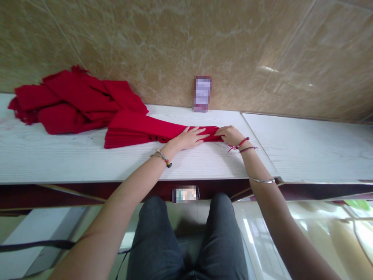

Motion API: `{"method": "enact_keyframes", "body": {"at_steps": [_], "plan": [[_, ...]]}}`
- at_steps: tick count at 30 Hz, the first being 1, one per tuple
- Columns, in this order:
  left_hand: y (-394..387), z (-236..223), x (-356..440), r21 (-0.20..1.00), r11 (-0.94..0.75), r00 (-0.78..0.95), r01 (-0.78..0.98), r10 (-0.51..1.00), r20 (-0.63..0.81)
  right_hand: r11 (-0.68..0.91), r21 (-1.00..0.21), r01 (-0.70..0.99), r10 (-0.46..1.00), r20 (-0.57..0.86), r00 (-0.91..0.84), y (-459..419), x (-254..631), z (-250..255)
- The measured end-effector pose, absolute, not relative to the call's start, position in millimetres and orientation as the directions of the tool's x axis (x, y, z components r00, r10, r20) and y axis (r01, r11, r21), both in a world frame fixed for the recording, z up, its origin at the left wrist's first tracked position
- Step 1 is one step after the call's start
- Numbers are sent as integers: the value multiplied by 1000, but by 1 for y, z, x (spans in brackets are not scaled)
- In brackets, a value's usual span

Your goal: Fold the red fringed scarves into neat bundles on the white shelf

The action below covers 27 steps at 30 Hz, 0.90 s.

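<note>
A long folded red scarf (140,126) lies across the white tabletop, its stacked layers fanned wider at the left end and narrow at the right. My left hand (189,139) rests flat on the narrow part, fingers spread and pointing right. At the scarf's right end, my right hand (231,135) has its fingers curled onto the edge, pinching the cloth. Thin red threads hang beside that hand, near its wrist. My fingers partly hide the end of the scarf.
A loose heap of red fringed cloth (78,103) lies at the left against the tiled wall (163,50). A blurred phone-like object (202,94) leans on the wall. The white tabletop (186,167) has a seam right of my hands; its front edge is above my knees.
</note>
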<state>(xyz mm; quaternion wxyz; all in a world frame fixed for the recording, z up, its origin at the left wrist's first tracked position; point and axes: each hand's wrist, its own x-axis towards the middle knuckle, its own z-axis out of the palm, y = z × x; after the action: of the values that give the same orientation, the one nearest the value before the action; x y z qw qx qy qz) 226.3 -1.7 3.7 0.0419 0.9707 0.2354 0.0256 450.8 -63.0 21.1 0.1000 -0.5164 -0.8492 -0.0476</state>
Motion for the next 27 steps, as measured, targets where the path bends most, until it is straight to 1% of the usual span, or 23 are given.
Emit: {"method": "enact_keyframes", "body": {"at_steps": [3,6,9,12,14,17,18,19,20,21,22,23,24,25,27], "plan": [[2,1,226,101,-885,890,454,456,0,414,-79,907,894,220,-389,-64,453,22],[3,2,226,110,-882,888,459,458,-35,380,-77,922,917,160,-364,-65,457,25],[1,6,226,114,-876,883,469,466,-57,370,3,929,928,45,-370,-65,460,27],[-3,10,225,108,-870,877,481,474,-80,319,95,943,948,-42,-316,-65,468,30],[-4,12,225,107,-869,875,484,475,-99,256,138,957,964,-106,-243,-67,479,35],[-3,13,225,112,-867,873,485,473,-116,98,204,974,976,-210,-54,-73,496,48],[-3,13,225,113,-867,873,486,474,-116,45,218,975,980,-198,-2,-75,500,54],[-2,13,225,114,-866,872,487,476,-115,16,213,977,990,-142,15,-76,503,59],[-2,13,226,113,-866,873,487,476,-111,23,186,982,999,-50,-13,-76,503,64],[-2,13,226,112,-867,874,485,474,-108,71,147,987,995,57,-80,-75,500,67],[-1,12,226,110,-869,875,483,473,-106,149,105,983,974,156,-165,-73,495,68],[-2,12,226,107,-870,876,481,471,-105,248,68,966,940,223,-257,-69,488,68],[-2,13,226,105,-870,876,481,471,-105,344,40,938,908,238,-344,-64,481,66],[-2,13,226,103,-870,875,482,472,-108,418,18,908,887,208,-412,-59,473,62],[-3,14,225,103,-869,874,484,472,-118,479,-8,878,874,97,-476,-50,461,51]]}}
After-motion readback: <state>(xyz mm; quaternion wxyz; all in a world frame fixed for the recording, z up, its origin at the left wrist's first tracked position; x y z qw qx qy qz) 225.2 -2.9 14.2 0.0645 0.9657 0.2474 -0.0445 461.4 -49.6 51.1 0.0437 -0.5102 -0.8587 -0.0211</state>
